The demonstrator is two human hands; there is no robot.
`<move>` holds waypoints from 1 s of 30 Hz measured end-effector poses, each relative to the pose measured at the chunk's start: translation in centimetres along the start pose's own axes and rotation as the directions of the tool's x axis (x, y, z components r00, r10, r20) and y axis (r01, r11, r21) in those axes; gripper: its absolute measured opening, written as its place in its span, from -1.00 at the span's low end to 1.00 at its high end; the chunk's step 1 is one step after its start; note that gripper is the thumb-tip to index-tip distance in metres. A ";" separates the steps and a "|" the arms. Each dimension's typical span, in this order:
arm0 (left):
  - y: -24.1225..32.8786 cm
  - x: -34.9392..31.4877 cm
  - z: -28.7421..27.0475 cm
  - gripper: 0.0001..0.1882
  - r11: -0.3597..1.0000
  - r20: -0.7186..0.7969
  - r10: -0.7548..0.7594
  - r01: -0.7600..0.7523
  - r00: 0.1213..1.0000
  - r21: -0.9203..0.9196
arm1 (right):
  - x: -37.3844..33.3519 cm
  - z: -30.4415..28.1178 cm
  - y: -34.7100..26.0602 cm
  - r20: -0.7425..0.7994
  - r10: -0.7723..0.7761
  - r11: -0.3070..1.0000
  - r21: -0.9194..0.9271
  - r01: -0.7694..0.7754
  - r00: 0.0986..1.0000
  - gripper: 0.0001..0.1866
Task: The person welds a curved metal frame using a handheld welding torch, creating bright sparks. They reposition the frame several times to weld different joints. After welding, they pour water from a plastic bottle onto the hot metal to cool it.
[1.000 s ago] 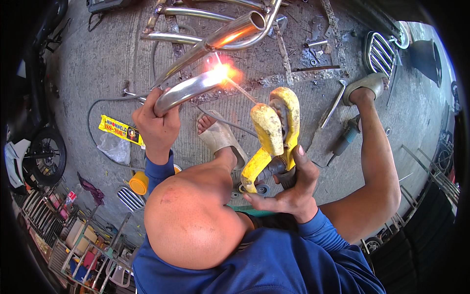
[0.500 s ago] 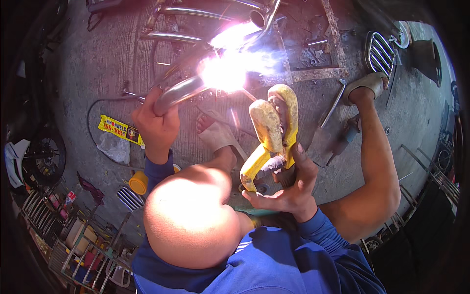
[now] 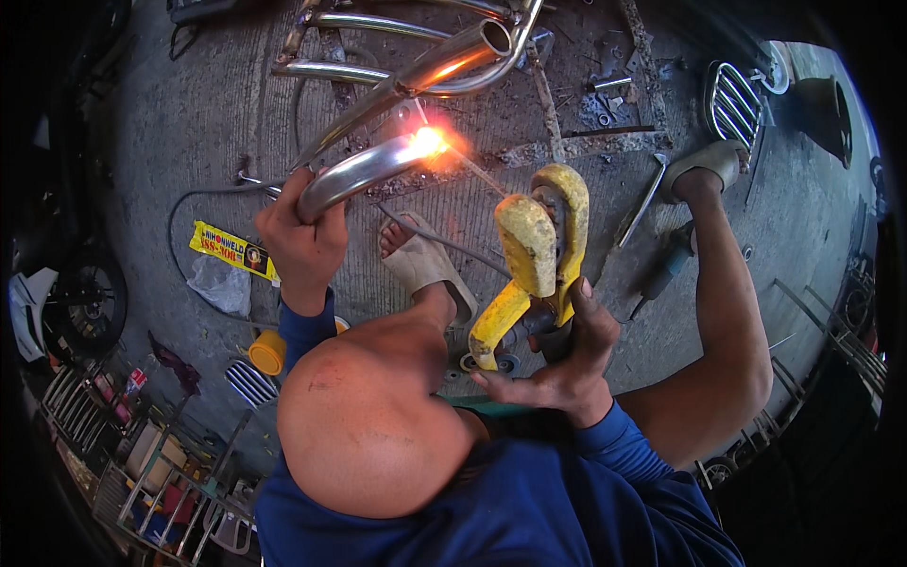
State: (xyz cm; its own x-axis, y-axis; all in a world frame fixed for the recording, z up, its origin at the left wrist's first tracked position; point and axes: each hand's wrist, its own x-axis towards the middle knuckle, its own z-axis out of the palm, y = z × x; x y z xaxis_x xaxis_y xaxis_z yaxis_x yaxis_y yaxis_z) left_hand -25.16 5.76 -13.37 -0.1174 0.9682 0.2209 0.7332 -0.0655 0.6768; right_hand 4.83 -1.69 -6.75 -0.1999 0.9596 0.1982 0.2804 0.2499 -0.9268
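My left hand (image 3: 302, 236) is closed around the lower end of a bent, shiny metal tube (image 3: 357, 175). The tube's other end glows orange at a small bright spot (image 3: 430, 142). My right hand (image 3: 567, 364) grips a yellow welding electrode holder (image 3: 529, 250) with worn, dirty jaws. From the jaws a thin welding rod (image 3: 484, 175) runs up and left to the glowing spot. Just beyond lies a frame of polished tubes (image 3: 378, 71), with an open-ended tube (image 3: 472, 47) that reflects orange light.
A yellow packet (image 3: 230, 248) and clear plastic bag (image 3: 219, 285) lie left of my hand, near a cable (image 3: 179, 213). An angle grinder (image 3: 666, 265) and a hammer-like metal tool (image 3: 644, 200) lie at right. Rusty flat bars (image 3: 605, 144) rest on the concrete floor beyond.
The large white-violet arc glare has shrunk to a small orange glow, and the tubes show clearly. My right hand and the electrode holder have shifted slightly right; my left hand stays put.
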 end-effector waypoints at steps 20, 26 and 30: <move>0.3 0.0 -0.1 -0.86 1.000 -0.003 0.013 -0.013 1.000 -0.013 | 0.4 0.8 0.0 -0.023 0.004 1.000 -0.020 -0.004 1.000 0.20; 0.2 0.2 -0.1 -0.82 0.992 0.009 0.125 -0.124 0.992 -0.021 | 0.2 0.4 -0.1 0.034 0.054 0.998 -0.031 -0.053 0.998 0.21; 0.5 0.1 0.0 -0.81 1.000 -0.016 -0.023 0.022 1.000 -0.018 | 0.1 0.4 0.0 -0.040 -0.056 0.997 0.059 0.058 0.998 0.28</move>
State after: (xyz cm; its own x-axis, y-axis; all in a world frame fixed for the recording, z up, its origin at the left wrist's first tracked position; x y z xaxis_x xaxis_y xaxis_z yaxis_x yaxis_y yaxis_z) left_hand -24.85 5.80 -13.03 -0.1443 0.9656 0.2164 0.7180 -0.0484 0.6943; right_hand 4.46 -1.68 -6.86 -0.1777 0.9485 0.2624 0.2126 0.2973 -0.9308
